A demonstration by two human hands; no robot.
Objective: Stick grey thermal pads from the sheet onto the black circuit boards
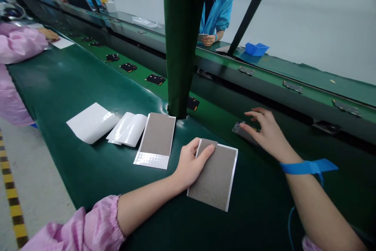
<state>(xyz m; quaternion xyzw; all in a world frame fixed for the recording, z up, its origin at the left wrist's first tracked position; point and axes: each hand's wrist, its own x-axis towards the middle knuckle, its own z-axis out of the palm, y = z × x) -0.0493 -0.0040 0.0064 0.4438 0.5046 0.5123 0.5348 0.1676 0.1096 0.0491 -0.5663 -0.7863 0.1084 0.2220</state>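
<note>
My left hand rests on the near left corner of a grey sheet on white backing, thumb and fingers pinching a small grey piece at its top edge. My right hand, with a blue wrist strap, reaches over a small dark part on the green belt, fingers curled down and touching it. A second grey sheet on white backing lies to the left of the first.
Two white liner sheets lie left of the grey sheets. A green post stands just behind. Several dark parts sit along the belt. A person in pink is at the left; one in blue works across.
</note>
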